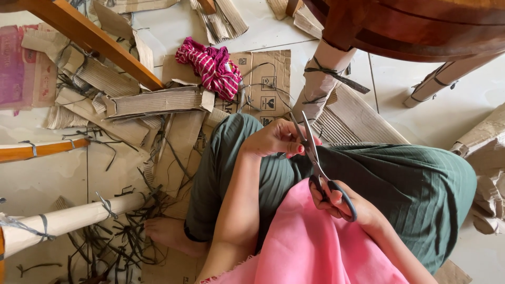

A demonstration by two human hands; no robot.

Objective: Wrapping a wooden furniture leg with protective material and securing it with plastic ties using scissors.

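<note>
My right hand grips the dark handles of a pair of scissors, blades pointing up and away over my green-trousered knee. My left hand is closed next to the blades, fingertips touching them near the pivot; whether it pinches anything is too small to tell. Just beyond the blade tips stands a table leg wrapped in cardboard and tied with dark strapping. A pink cloth lies over my lap.
Torn corrugated cardboard and cut black straps litter the tiled floor at left. A red striped cloth lies on a flat box. Wooden furniture legs, some wrapped, surround me. A round wooden tabletop is overhead right.
</note>
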